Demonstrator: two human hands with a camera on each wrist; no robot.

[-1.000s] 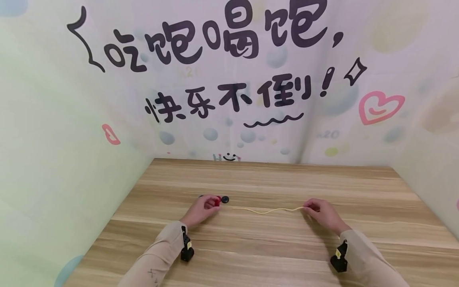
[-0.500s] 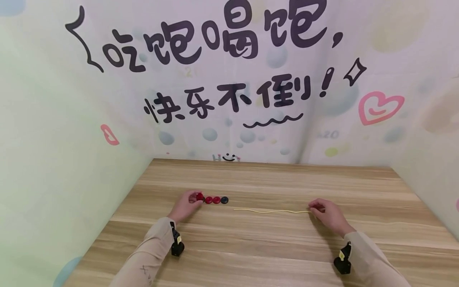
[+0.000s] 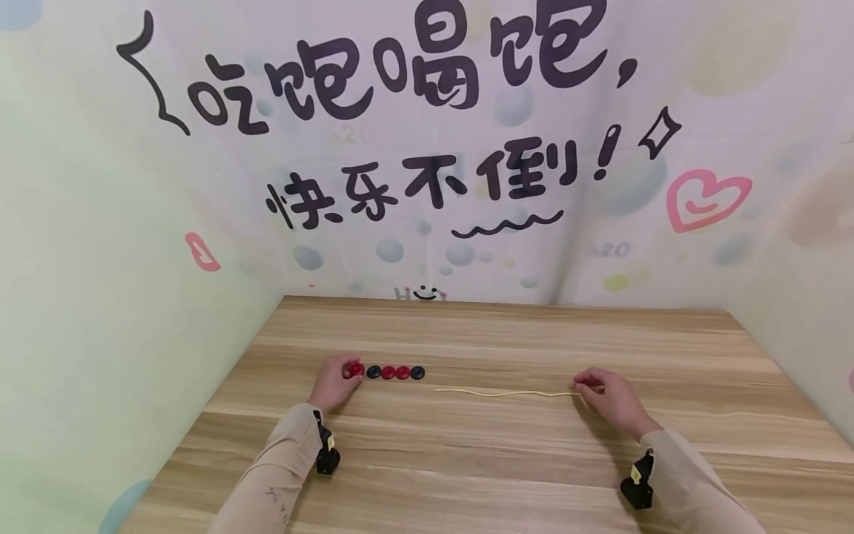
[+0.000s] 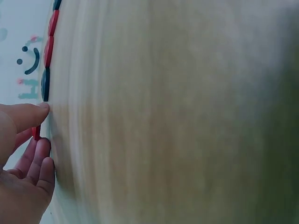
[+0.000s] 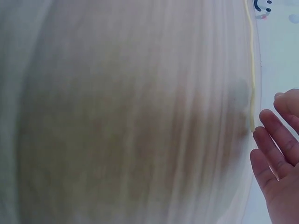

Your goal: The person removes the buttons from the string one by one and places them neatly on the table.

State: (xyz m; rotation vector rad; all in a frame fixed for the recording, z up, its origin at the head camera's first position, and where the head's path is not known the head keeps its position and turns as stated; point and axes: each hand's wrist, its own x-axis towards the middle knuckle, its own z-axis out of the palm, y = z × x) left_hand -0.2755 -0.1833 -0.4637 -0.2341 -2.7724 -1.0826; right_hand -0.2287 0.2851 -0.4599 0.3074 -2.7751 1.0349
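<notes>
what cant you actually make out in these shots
- Red button, head view: partly hidden by the left hand; holes too small to see.
- Cord end, head view: right hand covers it; grip unclear.
- Both wrist views: table blurred.

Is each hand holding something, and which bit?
The left hand pinches the end red button by its edge. The right hand only touches the yellow string's end.

matt wood-grain table [image 3: 507, 452], glossy buttons [image 3: 395, 372]
</notes>
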